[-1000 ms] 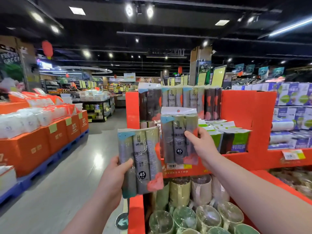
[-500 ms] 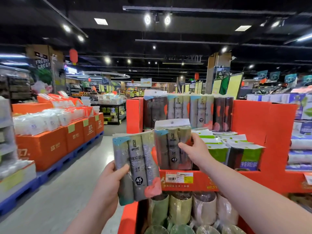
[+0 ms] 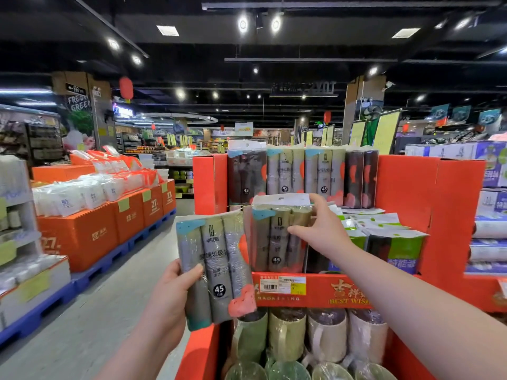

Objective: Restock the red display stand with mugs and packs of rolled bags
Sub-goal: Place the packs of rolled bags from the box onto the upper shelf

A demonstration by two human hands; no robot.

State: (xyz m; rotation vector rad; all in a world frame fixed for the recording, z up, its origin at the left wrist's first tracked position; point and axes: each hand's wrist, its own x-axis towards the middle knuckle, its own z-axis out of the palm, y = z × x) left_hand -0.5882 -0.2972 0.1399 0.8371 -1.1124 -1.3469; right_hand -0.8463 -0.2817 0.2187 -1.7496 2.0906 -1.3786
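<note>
A: Where is the right pack (image 3: 277, 234)?

B: Upright at the front of the upper shelf of the stand (image 3: 406, 187), held by the right hand (image 3: 321, 229). The thumb lies across its front and the forefinger hooks over its white top card. The other fingers are behind it, out of sight. The red lip hides its foot, so I cannot tell whether it rests on the shelf.

A: And the left pack (image 3: 216, 270)?

B: Left of that thumb and lower, off the stand, slightly tilted. The left hand (image 3: 170, 294) grips its lower left edge, thumb pressed on the front, fingers curled behind and hidden.

A: Do the two touch?

B: Their edges overlap in view. I cannot tell whether they touch.

A: What lies around the fingers?

B: Beyond the right fingertips, a back row (image 3: 301, 174) of packs stands upright. Right of the wrist are green packs (image 3: 395, 242). Below the thumb there is a label (image 3: 282, 285) on the lip, and under it wrapped mugs (image 3: 288, 333). Far left of the left hand are orange boxes (image 3: 79, 234).
</note>
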